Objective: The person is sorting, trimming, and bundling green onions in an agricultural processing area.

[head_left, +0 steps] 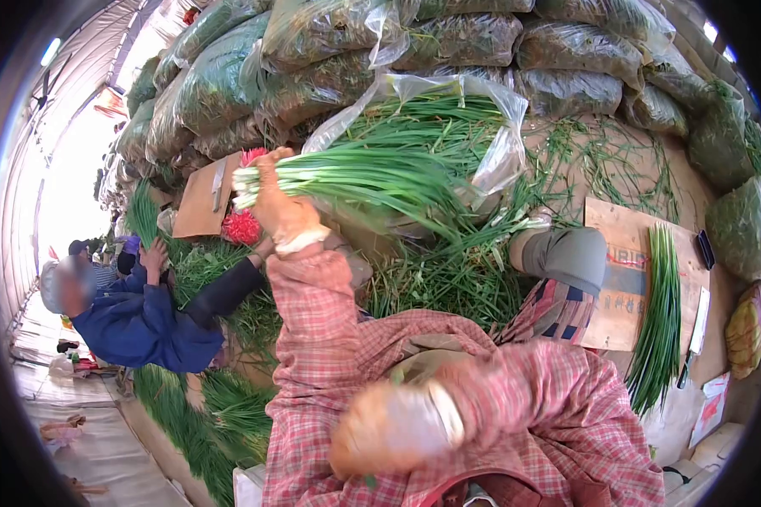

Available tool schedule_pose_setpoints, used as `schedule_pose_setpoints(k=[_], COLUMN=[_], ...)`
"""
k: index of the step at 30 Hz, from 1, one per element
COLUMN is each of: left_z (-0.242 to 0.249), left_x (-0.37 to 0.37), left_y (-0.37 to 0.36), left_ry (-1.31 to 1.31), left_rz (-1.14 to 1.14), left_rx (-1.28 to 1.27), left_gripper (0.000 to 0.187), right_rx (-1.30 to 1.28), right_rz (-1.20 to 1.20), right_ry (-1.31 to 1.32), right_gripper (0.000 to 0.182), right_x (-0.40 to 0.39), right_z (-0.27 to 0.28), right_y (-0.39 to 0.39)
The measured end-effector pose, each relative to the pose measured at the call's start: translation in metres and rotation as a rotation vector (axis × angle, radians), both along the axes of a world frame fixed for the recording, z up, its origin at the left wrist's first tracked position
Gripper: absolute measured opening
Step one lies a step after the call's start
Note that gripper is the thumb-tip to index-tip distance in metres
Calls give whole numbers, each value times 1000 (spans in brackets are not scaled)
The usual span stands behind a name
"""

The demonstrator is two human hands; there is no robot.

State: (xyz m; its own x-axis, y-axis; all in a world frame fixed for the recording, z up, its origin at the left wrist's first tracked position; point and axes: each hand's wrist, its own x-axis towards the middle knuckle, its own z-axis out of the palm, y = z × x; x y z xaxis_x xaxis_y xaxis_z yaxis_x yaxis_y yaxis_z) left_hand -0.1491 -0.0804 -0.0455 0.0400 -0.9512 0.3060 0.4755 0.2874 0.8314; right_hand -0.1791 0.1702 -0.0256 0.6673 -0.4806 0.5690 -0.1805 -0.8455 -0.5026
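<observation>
My left hand, in an orange-tan glove, is closed around a bunch of green onions near its white ends. The long green leaves stretch to the right, over an open clear plastic bag filled with more green onions. Close to my lap, my right hand is smeared by motion, so its fingers cannot be made out. Beside my right knee, another bunch of green onions lies across a cardboard sheet. A long knife with a dark handle rests at that sheet's right edge.
Stuffed plastic bags are stacked along the back. On the left sits another person in blue, one hand on greens. A second knife lies on brown cardboard, beside red bundles. Loose leaves cover the ground between my legs.
</observation>
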Motion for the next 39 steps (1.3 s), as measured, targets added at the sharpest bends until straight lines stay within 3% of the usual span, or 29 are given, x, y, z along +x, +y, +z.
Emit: schedule_pose_setpoints(k=[1,3,4,6,8,10,12,14,17,20,21,25,29,30,32,33,34,36,38,39], left_z=[-5,-20,-12,-23,-26,-31,-37,-28,-22,-31,-35,-27,-23,-23,-24,-27,-29,-37,-50,-51], left_x=[12,46,52,85,112,137,157,155,156,165,163,145,131,126,116,114,112,114,121,122], left_y=[-10,-35,-20,-47,-65,-74,-79,-68,-63,-71,-71,-45,-37,-34,-24,-25,-25,-28,-40,-33], left_ry=[74,98,-660,-104,273,542,809,829,789,580,453,384,579,613,568,566,564,577,641,453], left_rz=[-30,-97,194,-44,-154,-275,-454,-394,-277,-179,-110,-94,-230,-257,-298,-299,-301,-326,-314,-251], left_rx=[36,34,-247,4,170,278,361,390,404,312,248,220,329,354,330,332,334,342,390,309], left_gripper=[23,23,21,21,21,20,20,19,18,17,17,16,14,14,15,15,15,15,15,15], right_rx=[16,322,477,270,407,309,204,211,165,154,255,601,517,139,719,515,480,275,238,362], right_rz=[47,124,106,-206,-705,-801,-1108,-1251,-1284,-1095,-1038,-652,-480,-445,-563,-545,-598,-810,-836,-794], right_ry=[-80,-213,-346,12,679,-22,-173,-437,-363,-310,-354,-488,-448,-341,-533,-591,-662,-377,-591,-558], right_gripper=[15,19,22,32,36,34,25,14,13,16,21,34,31,30,31,31,25,19,15,12], right_x=[3,-9,-19,-62,-99,-134,-153,-169,-183,-177,-173,-153,-123,-115,-92,-82,-72,-68,-56,-57], right_z=[0,-29,-58,-85,-75,-86,-87,-82,-64,-68,-73,-86,-79,-82,-55,-60,-63,-59,-61,-48], right_y=[15,23,24,6,-4,-5,-12,-28,-57,-86,-94,-120,-134,-142,-130,-135,-134,-129,-114,-91])
